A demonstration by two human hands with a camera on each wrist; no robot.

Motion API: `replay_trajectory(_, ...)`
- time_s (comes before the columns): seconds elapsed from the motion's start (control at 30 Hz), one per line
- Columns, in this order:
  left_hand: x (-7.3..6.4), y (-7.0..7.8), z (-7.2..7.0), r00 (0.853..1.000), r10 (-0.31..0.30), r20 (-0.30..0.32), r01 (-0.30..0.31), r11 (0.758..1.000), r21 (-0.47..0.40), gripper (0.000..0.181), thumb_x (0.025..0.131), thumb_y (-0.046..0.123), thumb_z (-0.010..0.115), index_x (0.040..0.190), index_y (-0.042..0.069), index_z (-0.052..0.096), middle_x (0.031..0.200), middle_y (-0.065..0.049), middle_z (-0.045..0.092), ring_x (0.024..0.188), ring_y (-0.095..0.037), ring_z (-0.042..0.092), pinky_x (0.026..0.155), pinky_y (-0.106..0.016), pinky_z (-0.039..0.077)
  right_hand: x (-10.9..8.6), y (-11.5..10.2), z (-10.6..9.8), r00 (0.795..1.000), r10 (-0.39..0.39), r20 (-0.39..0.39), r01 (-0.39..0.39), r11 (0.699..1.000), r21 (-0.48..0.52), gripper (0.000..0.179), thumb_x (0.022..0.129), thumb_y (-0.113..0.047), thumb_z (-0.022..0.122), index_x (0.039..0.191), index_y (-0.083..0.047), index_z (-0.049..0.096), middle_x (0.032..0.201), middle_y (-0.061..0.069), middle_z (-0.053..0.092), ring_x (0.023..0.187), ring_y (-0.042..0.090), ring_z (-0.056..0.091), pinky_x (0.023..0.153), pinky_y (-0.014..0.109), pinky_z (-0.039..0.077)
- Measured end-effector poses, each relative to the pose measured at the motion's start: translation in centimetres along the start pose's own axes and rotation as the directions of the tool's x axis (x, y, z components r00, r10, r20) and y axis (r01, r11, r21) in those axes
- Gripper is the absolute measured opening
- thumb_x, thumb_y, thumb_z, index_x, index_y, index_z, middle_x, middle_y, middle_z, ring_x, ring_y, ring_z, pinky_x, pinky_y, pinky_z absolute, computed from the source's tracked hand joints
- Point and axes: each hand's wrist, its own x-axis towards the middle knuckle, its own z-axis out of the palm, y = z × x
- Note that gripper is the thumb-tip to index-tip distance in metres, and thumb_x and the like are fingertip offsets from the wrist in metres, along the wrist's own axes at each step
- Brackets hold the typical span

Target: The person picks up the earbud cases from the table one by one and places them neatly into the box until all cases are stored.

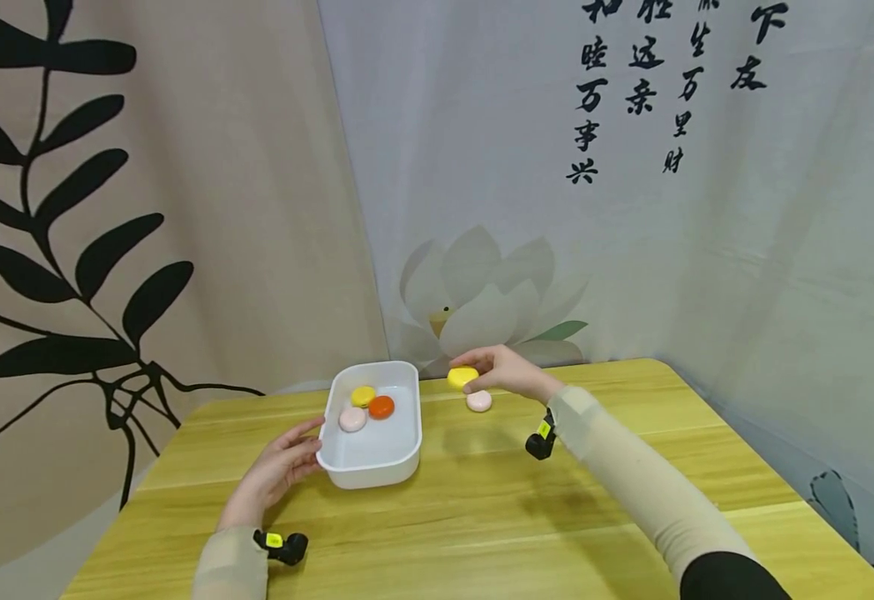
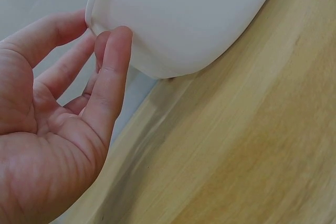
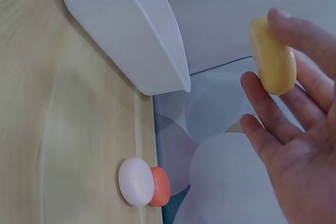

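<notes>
My right hand (image 1: 515, 375) pinches a yellow bar of soap (image 3: 273, 59) between thumb and fingers, held above the table's far edge. Below it a pale pink soap bar (image 1: 479, 401) lies on the table, touching an orange-red one (image 3: 163, 187) in the right wrist view; the head view hides that orange-red bar. To the left stands a white rectangular tub (image 1: 372, 471). Inside lie a yellow bar (image 1: 363, 396), an orange bar (image 1: 381, 407) and a pale pink bar (image 1: 352, 419). With loosely bent fingers, my left hand (image 1: 279, 467) touches the tub's left wall.
A wood-grain table (image 1: 437, 542) carries everything. Printed cloth (image 1: 257, 208) hangs just behind its far edge, with dark leaves, a lotus and lettering. Each wrist wears a small black camera (image 1: 540, 442).
</notes>
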Motion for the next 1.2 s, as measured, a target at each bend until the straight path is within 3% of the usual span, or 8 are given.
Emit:
replay_trajectory(0.43, -0.1, 0.3, 0.0, 1.0, 0.001, 0.022, -0.001, 1.0, -0.004, 0.062, 0.097, 0.012, 0.059, 0.15, 0.001, 0.029, 0.124, -0.021, 0.054, 0.095, -0.025, 0.065, 0.084, -0.033, 0.055, 0.1, -0.7, -0.9, 1.0, 0.011, 0.014, -0.011, 0.999, 0.035, 0.05, 0.085, -0.015, 0.075, 0.132, -0.011, 0.059, 0.119, 0.007, 0.066, 0.101, 0.023, 0.064, 0.092, 0.041, 0.05)
replay_trajectory(0.93, 0.1, 0.2, 0.0, 1.0, 0.015, 0.025, -0.015, 1.0, -0.002, 0.06, 0.097, 0.011, 0.059, 0.15, 0.002, 0.031, 0.126, -0.024, 0.052, 0.096, -0.025, 0.064, 0.084, -0.033, 0.055, 0.1, -1.8, -1.8, 1.0, 0.009, -0.021, -0.009, 1.0, 0.008, 0.046, 0.086, -0.016, 0.075, 0.13, -0.014, 0.062, 0.127, 0.004, 0.061, 0.107, 0.022, 0.061, 0.094, 0.039, 0.049)
replay_trajectory(1.2, 0.0, -0.1, -0.2, 0.999, 0.027, 0.023, -0.027, 1.0, -0.014, 0.06, 0.097, 0.011, 0.059, 0.149, 0.001, 0.032, 0.12, -0.017, 0.057, 0.093, -0.022, 0.065, 0.082, -0.032, 0.055, 0.4, -1.8, -1.7, 1.0, 0.008, -0.013, -0.008, 1.0, 0.029, 0.047, 0.086, -0.014, 0.074, 0.131, -0.01, 0.06, 0.127, 0.005, 0.062, 0.105, 0.022, 0.062, 0.092, 0.037, 0.05)
